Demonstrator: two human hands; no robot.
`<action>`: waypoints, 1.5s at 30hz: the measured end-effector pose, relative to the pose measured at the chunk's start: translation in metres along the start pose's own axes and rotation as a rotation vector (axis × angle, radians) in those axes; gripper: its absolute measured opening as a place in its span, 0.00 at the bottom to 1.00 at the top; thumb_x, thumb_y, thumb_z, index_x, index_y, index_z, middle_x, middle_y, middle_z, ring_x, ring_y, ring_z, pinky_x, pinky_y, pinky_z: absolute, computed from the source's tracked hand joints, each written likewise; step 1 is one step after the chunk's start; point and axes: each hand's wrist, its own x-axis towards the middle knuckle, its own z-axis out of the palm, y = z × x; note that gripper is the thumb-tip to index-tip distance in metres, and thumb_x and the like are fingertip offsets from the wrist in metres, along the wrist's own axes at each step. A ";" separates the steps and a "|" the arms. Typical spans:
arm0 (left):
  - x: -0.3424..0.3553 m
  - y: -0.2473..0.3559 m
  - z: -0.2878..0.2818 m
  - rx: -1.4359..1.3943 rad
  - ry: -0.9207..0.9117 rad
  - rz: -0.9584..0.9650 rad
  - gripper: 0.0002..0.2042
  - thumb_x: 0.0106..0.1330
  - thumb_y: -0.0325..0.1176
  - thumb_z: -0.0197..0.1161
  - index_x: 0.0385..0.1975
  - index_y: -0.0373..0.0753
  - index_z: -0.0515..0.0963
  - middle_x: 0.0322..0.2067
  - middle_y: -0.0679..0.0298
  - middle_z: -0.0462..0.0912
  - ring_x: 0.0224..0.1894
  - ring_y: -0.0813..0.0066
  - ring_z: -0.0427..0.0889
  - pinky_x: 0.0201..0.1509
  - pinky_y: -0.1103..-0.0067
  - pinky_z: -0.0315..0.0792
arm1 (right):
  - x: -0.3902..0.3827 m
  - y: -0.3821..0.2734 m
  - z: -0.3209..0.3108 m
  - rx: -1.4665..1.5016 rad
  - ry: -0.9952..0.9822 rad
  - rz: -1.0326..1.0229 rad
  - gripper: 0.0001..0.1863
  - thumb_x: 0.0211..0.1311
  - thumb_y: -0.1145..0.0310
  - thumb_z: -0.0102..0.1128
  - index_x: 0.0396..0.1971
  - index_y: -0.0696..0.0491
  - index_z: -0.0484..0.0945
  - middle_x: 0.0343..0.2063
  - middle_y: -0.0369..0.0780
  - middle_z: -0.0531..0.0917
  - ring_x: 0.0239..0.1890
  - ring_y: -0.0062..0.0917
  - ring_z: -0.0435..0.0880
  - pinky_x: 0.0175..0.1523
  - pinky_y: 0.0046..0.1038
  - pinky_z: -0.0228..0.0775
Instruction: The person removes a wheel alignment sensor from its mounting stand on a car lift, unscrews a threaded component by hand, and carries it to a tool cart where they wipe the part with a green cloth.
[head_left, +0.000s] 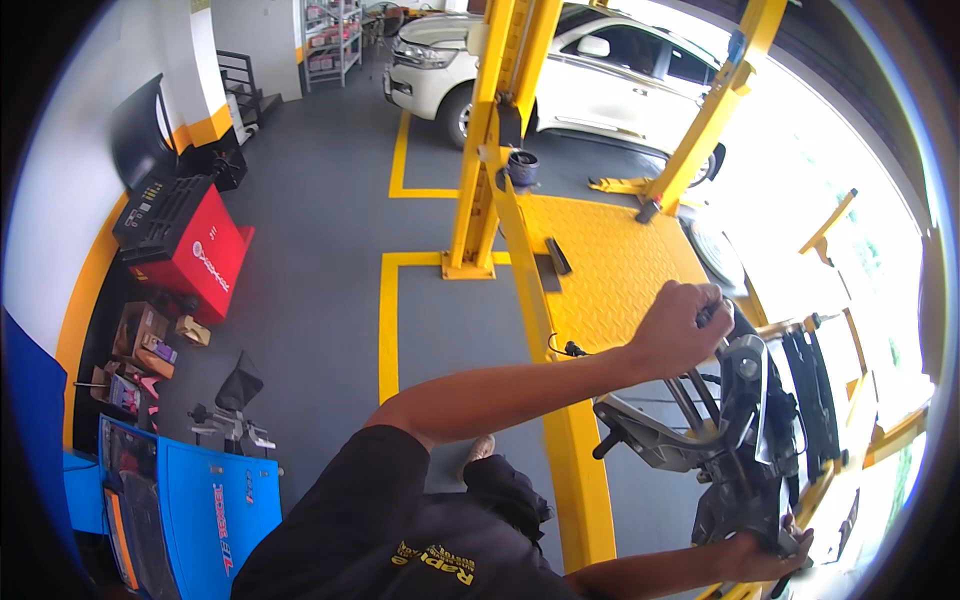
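Note:
A grey metal wheel clamp (700, 425) with two bright slide rods and black grips stands at the right, in front of my body. My left hand (683, 325) is closed around a black knob (714, 316) at its top. Lower down, my right hand (768, 556) has its fingers bent round the clamp's bottom end; the exact part gripped is mostly hidden. A dark, ribbed shape (815, 390) sits just beyond the clamp, and I cannot make out what it is.
Yellow lift posts (478, 190) and a yellow tread-plate platform (620, 260) lie ahead. A white car (600, 85) stands behind them. To the left are a red-and-black machine (200, 250), cardboard boxes (140, 335) and a blue cabinet (215, 500) with another metal clamp (235, 425).

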 end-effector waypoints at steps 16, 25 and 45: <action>0.234 -0.236 -0.143 -0.167 -0.133 -0.113 0.21 0.80 0.38 0.56 0.23 0.30 0.79 0.13 0.60 0.72 0.18 0.83 0.72 0.25 0.72 0.66 | -0.176 0.191 0.262 -0.214 0.109 -0.079 0.17 0.74 0.65 0.61 0.56 0.57 0.78 0.30 0.37 0.78 0.33 0.27 0.82 0.51 0.36 0.78; 0.313 -0.371 -0.179 -0.432 -0.254 -0.306 0.28 0.84 0.43 0.51 0.21 0.30 0.79 0.14 0.70 0.71 0.19 0.85 0.67 0.25 0.75 0.60 | -0.267 0.271 0.376 -0.287 0.373 -0.118 0.15 0.71 0.62 0.61 0.49 0.56 0.76 0.26 0.34 0.74 0.30 0.24 0.79 0.48 0.32 0.76; 0.348 -0.499 -0.169 -0.392 -0.388 -0.507 0.27 0.85 0.41 0.49 0.23 0.30 0.81 0.19 0.63 0.82 0.21 0.81 0.78 0.29 0.78 0.71 | -0.263 0.394 0.394 -0.205 0.412 0.066 0.14 0.68 0.64 0.58 0.49 0.53 0.73 0.18 0.34 0.74 0.27 0.24 0.80 0.46 0.29 0.77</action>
